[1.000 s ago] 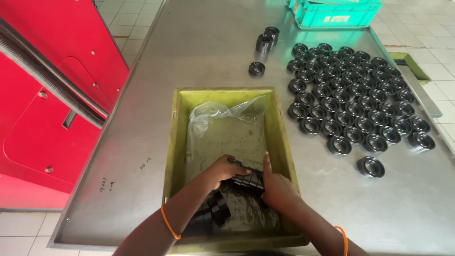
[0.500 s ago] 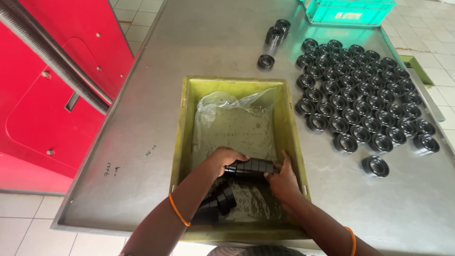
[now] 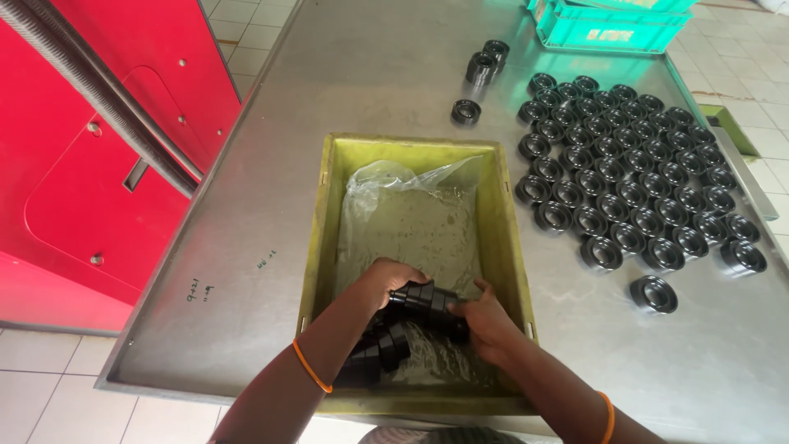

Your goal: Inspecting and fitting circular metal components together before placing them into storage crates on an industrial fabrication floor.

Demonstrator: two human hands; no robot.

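Both my hands are inside a yellow-green plastic bin [image 3: 320, 238] lined with a clear plastic bag [image 3: 411, 205]. Between them I hold a sideways stack of black ring-shaped parts [image 3: 423, 300]. My left hand [image 3: 390, 275] grips its left end and my right hand [image 3: 485, 321] presses against its right end. More black rings [image 3: 378, 349] lie in the bin under my left forearm, partly hidden.
The bin sits on a steel table [image 3: 230, 271]. Several rows of black rings [image 3: 633, 189] cover the table to the right, with one apart [image 3: 653, 293]. A short stack [image 3: 482, 62] and a single ring [image 3: 465, 111] stand behind. A teal crate [image 3: 608, 25] is far right; a red machine [image 3: 90, 164] stands left.
My hands have closed on the stack of rings and lifted it slightly off the pile in the bin. The view has shifted a little forward.
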